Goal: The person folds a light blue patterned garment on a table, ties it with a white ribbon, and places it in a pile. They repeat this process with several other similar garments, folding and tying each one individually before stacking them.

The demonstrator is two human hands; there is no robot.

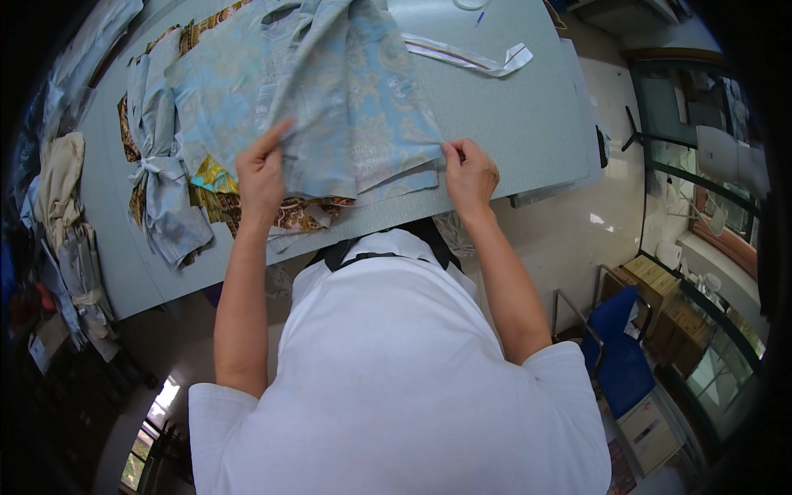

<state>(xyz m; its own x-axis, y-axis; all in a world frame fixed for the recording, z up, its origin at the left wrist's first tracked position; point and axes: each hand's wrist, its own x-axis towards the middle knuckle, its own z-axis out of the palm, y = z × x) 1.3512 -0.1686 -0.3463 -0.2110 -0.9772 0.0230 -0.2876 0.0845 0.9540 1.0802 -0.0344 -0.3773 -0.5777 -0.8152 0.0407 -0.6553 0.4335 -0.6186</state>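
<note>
A light blue patterned fabric piece lies spread over the table, its near edge raised a little. Between thumb and fingers, my right hand pinches its right corner. My left hand is over the fabric's left part, index finger extended and blurred; whether it grips any cloth cannot be told. Under and beside the blue cloth are brown and gold patterned fabrics. Left of my left hand lies a tied bundle of pale blue cloth.
A white strip with a dark line and a blue pen lie on the grey table. Bundled beige cloth hangs at the table's left edge. A blue chair stands at the lower right.
</note>
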